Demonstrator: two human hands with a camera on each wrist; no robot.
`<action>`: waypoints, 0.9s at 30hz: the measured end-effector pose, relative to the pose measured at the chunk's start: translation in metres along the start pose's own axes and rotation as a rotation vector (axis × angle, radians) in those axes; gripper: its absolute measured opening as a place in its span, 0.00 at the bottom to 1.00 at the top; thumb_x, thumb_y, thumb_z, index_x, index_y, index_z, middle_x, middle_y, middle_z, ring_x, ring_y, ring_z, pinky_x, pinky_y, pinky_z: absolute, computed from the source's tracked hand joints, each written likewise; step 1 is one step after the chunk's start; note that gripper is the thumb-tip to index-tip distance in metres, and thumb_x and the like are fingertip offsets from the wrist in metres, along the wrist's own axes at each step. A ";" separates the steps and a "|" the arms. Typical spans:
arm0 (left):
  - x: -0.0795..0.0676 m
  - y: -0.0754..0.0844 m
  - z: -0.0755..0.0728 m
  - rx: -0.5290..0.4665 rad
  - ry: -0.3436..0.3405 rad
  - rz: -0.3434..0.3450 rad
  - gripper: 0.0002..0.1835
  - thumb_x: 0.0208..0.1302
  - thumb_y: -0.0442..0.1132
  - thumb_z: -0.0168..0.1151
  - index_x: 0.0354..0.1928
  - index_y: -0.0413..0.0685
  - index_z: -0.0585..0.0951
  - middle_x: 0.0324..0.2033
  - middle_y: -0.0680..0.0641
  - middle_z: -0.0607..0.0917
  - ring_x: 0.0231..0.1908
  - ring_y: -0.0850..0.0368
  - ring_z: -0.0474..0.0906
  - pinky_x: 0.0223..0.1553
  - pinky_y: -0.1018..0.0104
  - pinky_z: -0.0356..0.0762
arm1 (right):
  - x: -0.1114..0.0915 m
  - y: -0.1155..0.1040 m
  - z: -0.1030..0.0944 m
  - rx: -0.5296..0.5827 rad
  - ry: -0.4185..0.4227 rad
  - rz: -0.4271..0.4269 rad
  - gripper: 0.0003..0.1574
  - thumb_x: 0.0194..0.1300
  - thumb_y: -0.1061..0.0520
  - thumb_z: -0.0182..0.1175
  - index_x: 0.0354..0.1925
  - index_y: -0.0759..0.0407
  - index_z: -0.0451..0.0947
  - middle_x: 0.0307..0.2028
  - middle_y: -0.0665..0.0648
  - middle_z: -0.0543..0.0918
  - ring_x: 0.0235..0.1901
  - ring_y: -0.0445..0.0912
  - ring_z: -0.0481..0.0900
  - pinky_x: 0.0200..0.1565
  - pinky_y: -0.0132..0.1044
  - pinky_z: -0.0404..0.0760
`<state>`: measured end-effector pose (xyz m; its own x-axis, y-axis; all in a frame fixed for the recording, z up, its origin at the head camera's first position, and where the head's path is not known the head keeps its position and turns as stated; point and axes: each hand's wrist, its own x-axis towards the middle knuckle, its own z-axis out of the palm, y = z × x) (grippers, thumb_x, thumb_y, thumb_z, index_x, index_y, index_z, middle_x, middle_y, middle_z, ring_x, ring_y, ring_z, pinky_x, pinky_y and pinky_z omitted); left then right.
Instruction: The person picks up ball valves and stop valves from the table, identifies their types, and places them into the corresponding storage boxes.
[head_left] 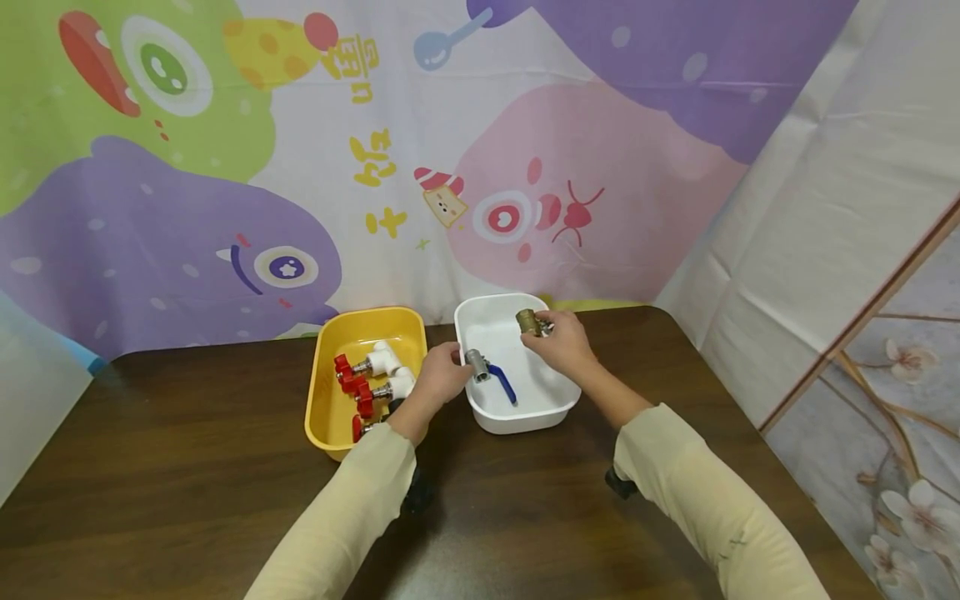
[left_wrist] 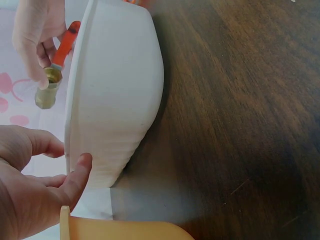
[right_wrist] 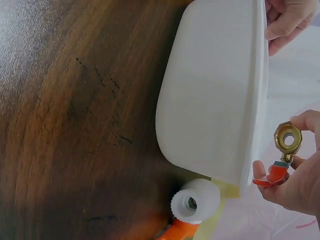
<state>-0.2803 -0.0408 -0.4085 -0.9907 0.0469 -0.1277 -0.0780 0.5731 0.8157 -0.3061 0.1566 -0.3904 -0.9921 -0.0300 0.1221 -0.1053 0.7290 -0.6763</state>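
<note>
My right hand (head_left: 562, 340) holds a brass ball valve (head_left: 528, 323) over the right side of a white tub (head_left: 517, 422). The right wrist view shows its round bore and red lever (right_wrist: 272, 176) between the fingers. At the tub's left rim is my left hand (head_left: 444, 373), thumb and finger on either side of the rim in the left wrist view. Inside the tub lies a silver ball valve (head_left: 477, 365) with a blue lever (head_left: 502, 384); my left fingertips overlap its left end in the head view.
Left of the white tub stands a yellow tub (head_left: 318, 400) with several white pipe valves (head_left: 384, 358) with red handles. A white fitting (right_wrist: 195, 202) with an orange part lies beside the white tub. Both tubs stand on a dark wooden table (head_left: 187, 467) before a printed curtain (head_left: 405, 275).
</note>
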 end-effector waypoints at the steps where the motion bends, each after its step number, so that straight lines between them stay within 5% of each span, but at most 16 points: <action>1: 0.000 0.000 0.000 0.004 0.000 0.004 0.21 0.60 0.34 0.56 0.56 0.35 0.74 0.46 0.39 0.81 0.41 0.51 0.76 0.39 0.63 0.77 | 0.000 0.001 0.001 0.002 0.001 -0.002 0.32 0.55 0.51 0.62 0.56 0.66 0.74 0.53 0.67 0.74 0.48 0.55 0.72 0.51 0.47 0.72; 14: -0.001 0.000 0.000 -0.017 0.001 -0.012 0.21 0.60 0.34 0.56 0.56 0.35 0.74 0.45 0.39 0.81 0.41 0.51 0.76 0.39 0.64 0.78 | -0.002 0.003 0.011 0.015 -0.002 0.001 0.33 0.54 0.52 0.63 0.57 0.66 0.74 0.52 0.67 0.74 0.44 0.54 0.72 0.45 0.43 0.73; 27: -0.001 0.000 -0.001 -0.017 0.003 -0.005 0.22 0.61 0.34 0.56 0.57 0.35 0.73 0.46 0.39 0.81 0.41 0.51 0.77 0.39 0.64 0.78 | 0.000 0.005 0.019 0.004 -0.015 -0.010 0.32 0.53 0.52 0.62 0.56 0.66 0.74 0.52 0.67 0.75 0.50 0.55 0.71 0.51 0.46 0.71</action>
<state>-0.2794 -0.0412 -0.4076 -0.9906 0.0420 -0.1301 -0.0846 0.5590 0.8248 -0.3075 0.1469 -0.4078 -0.9919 -0.0471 0.1178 -0.1150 0.7260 -0.6780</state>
